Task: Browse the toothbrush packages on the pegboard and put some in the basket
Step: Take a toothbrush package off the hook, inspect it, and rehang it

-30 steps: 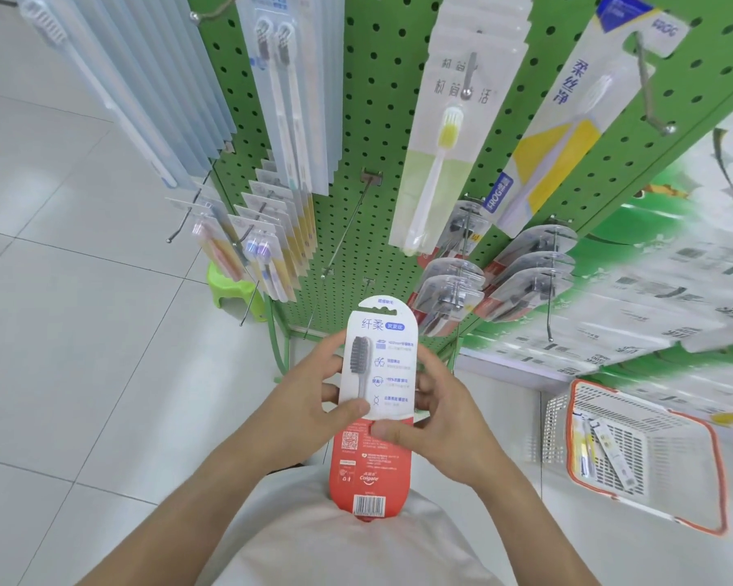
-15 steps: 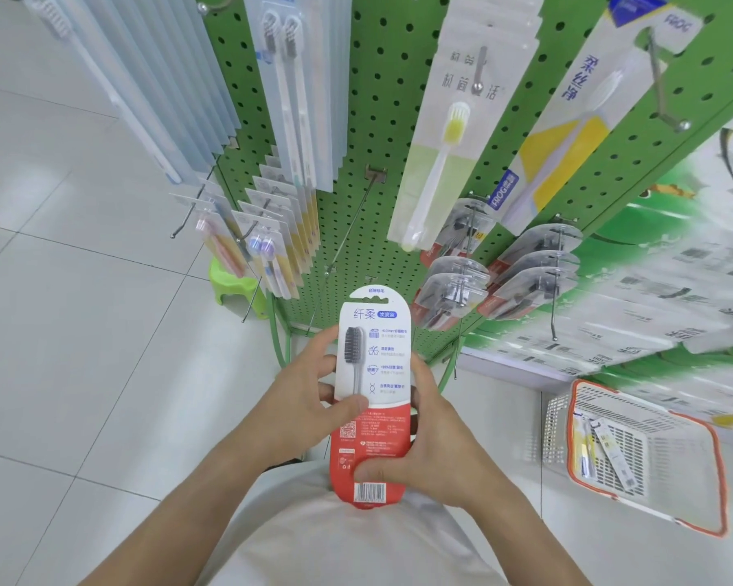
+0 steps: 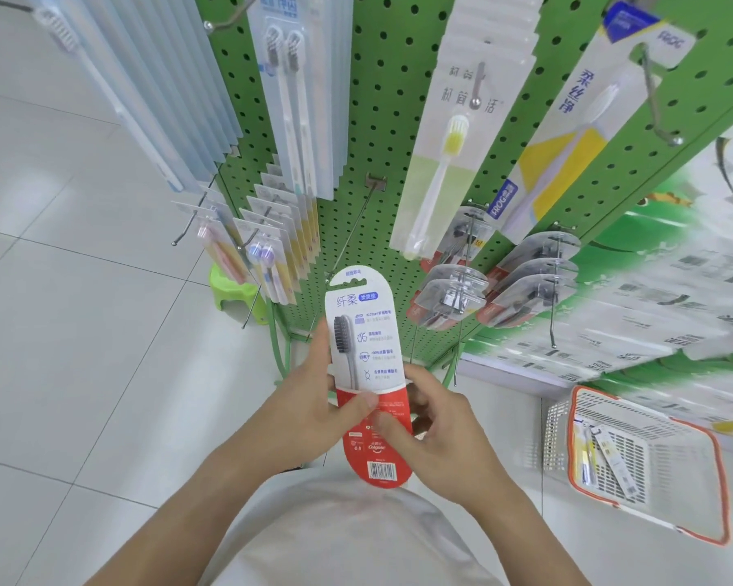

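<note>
From the head view, the one view there is, the person holds a red-and-white toothbrush package (image 3: 367, 374) upright in front of the chest, printed face toward them. The risk I see is a slip: the card is long and slick, gripped only around its middle and lower half, so if one hand lets go carelessly the top-heavy upper part could tip and the whole thing drop to the floor tiles (image 3: 81, 332). A second risk is the reach: the basket (image 3: 714, 458) sits low and well off to the person's right, near the display's foot, so a toss from here could miss its rim or land on the two packs already inside. A swing past the pegboard (image 3: 390, 162) could also catch the bare hook (image 3: 356, 230) just above the card's top edge, or the clear packs (image 3: 453, 298) hanging to its right.

The left hand (image 3: 310, 395) is clamped on the package's left edge, thumb pressed across the front where white meets red, fingers behind. The right hand (image 3: 441, 420) grips the red lower part from the right, thumb on the front, fingers curled behind. The package stands between both hands, its hang-tab end rising clear above them and its barcode end poking out below
</note>
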